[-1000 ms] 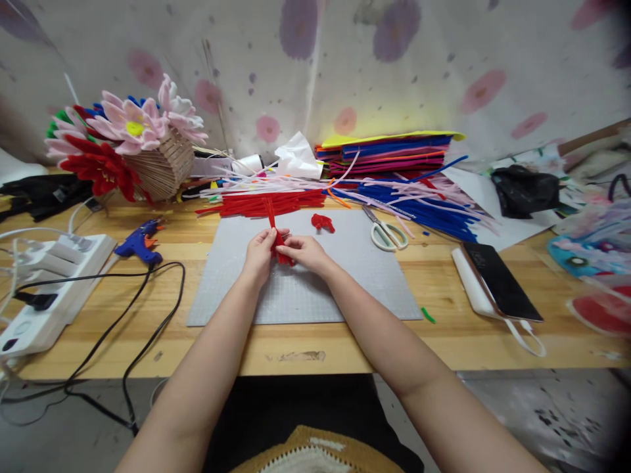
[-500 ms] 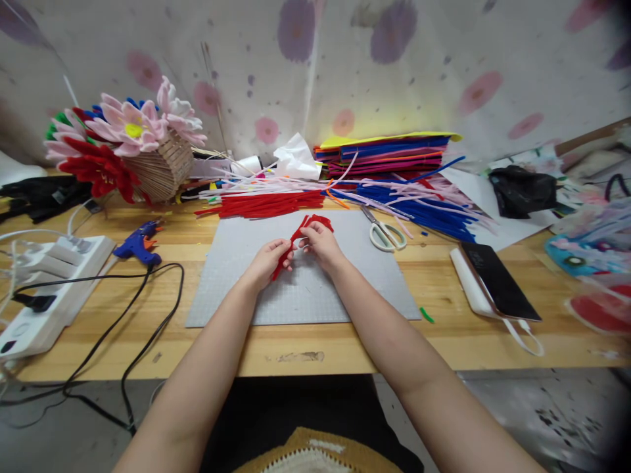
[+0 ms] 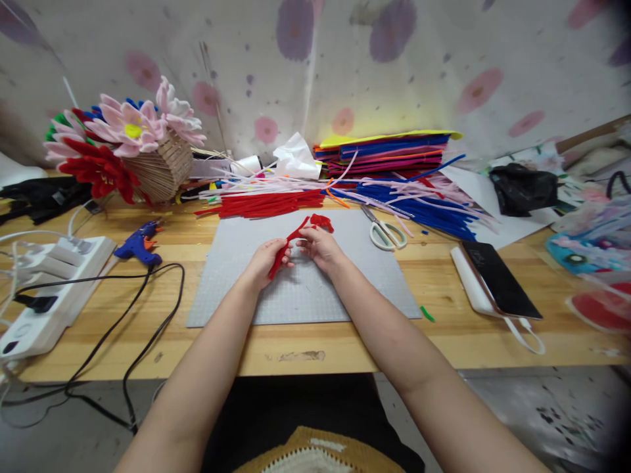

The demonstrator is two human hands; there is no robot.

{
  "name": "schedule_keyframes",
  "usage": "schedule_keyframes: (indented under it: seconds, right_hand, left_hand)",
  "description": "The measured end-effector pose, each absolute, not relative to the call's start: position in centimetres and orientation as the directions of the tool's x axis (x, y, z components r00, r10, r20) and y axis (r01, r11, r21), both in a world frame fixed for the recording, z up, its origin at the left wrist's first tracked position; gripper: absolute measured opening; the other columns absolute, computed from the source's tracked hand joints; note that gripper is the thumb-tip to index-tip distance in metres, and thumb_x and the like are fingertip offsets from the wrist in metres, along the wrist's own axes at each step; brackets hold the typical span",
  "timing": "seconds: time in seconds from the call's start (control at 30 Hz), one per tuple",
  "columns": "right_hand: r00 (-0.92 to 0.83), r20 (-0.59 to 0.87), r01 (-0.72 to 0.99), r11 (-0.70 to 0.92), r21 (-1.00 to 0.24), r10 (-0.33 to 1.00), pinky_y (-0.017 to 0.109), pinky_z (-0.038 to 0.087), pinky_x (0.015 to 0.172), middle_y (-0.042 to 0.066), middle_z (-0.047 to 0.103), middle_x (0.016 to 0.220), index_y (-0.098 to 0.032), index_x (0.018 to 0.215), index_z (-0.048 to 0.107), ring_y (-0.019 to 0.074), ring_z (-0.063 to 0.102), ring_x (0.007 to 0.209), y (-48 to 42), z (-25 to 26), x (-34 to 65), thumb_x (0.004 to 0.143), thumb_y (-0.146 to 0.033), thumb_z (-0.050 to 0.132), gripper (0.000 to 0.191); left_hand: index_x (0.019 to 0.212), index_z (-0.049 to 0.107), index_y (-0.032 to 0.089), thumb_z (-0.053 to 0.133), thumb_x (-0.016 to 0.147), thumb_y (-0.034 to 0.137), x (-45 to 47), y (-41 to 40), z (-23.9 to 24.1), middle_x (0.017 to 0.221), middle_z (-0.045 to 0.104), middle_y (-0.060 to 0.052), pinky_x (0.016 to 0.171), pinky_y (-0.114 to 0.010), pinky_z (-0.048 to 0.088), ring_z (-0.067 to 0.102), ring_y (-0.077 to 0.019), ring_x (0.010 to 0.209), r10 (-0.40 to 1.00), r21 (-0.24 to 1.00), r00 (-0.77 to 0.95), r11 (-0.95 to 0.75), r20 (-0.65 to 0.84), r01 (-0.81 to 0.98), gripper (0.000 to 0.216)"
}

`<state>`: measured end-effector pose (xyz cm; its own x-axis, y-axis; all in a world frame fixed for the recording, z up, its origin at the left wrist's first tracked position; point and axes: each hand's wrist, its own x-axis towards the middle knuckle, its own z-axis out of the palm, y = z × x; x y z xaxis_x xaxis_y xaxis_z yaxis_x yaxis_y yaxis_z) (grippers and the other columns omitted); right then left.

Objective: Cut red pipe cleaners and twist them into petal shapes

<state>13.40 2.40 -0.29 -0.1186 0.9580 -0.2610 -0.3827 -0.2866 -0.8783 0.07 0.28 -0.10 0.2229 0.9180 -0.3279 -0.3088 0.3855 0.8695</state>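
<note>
Over the grey cutting mat (image 3: pixel 224 289), my left hand (image 3: pixel 270 259) is closed on red pipe cleaners (image 3: pixel 277 263). They run slantwise through its fingers, with the upper ends sticking out past the fingertips. My right hand (image 3: pixel 319 246) is beside it, fingers curled and thumb and forefinger pinched at the upper part of the same red strands. Its exact grip is partly hidden. Just beyond the right hand, a bunched red pipe-cleaner piece (image 3: pixel 323 223) lies on the mat. Scissors (image 3: pixel 382 231) with pale handles rest on the mat's right side.
Red pipe cleaners (image 3: pixel 276 204) and blue ones (image 3: pixel 438 215) lie behind the mat. At the left are a basket of fuzzy flowers (image 3: pixel 170 161), a blue glue gun (image 3: pixel 138 243) and a power strip (image 3: pixel 83 279) with looping cables. A phone (image 3: pixel 500 279) lies at the right.
The red strands in my left hand have shifted slightly, and my right fingers have moved a little along them. The bunched red piece shows more clearly behind the right hand.
</note>
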Motion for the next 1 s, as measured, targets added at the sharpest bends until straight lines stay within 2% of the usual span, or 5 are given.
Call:
schedule_keyframes:
  seconds: [0.23,0.47,0.73,0.87,1.0]
  right_hand:
    - [-0.445,-0.052,-0.196,-0.154,-0.968,0.894,0.019,0.044,0.055,0.002,0.062,0.076,-0.016,0.090,0.061,0.0107,0.057,0.070,2.0,-0.6,13.6,0.065,-0.027,0.062,0.027]
    - [-0.431,0.150,0.051,0.190,-0.980,0.890,0.022,0.042,0.060,0.000,0.059,0.072,-0.015,0.079,0.061,0.0098,0.052,0.066,2.7,-1.0,14.1,0.069,-0.026,0.058,0.015]
    - [-0.443,0.167,0.097,0.233,-0.968,0.881,0.022,0.043,0.058,0.000,0.057,0.073,-0.017,0.082,0.055,0.0116,0.054,0.069,2.5,-0.9,14.3,0.074,-0.029,0.053,0.014]
    - [-0.325,0.185,0.102,0.229,-0.968,0.927,0.022,0.044,0.054,0.001,0.058,0.074,-0.017,0.084,0.053,0.0123,0.055,0.069,2.5,-1.1,13.7,0.075,-0.031,0.051,0.017]
    - [-0.263,0.178,0.074,0.204,-0.976,0.948,0.022,0.047,0.053,0.000,0.056,0.073,-0.017,0.079,0.052,0.0114,0.055,0.066,2.5,-1.0,13.3,0.073,-0.031,0.053,0.015]
  left_hand:
    - [0.070,0.057,0.013,0.045,0.075,0.018,-0.9,0.5,0.1,0.050,0.043,0.004,0.041,-0.017,0.046,0.035,-0.0026,0.035,0.866,0.770,0.303,0.495,-0.398,-0.402,0.014]
    - [0.074,0.051,0.011,0.037,0.078,0.014,-1.7,0.4,0.6,0.053,0.041,0.004,0.039,-0.015,0.046,0.037,-0.0020,0.036,0.692,0.571,0.578,0.706,-0.432,-0.418,0.014]
    - [0.075,0.048,0.011,0.039,0.083,0.019,-2.2,0.4,0.5,0.050,0.033,0.007,0.036,-0.009,0.040,0.035,0.0000,0.033,0.563,0.364,0.725,0.822,-0.398,-0.439,0.015]
    - [0.076,0.050,0.011,0.040,0.084,0.016,-1.8,0.3,0.6,0.050,0.035,0.007,0.035,-0.007,0.036,0.033,0.0010,0.034,0.671,0.489,0.643,0.728,-0.369,-0.480,0.014]
    - [0.075,0.052,0.012,0.050,0.078,0.019,-1.0,0.2,0.5,0.050,0.041,0.007,0.041,-0.014,0.040,0.034,-0.0011,0.036,0.834,0.801,0.458,0.486,-0.307,-0.349,0.007]
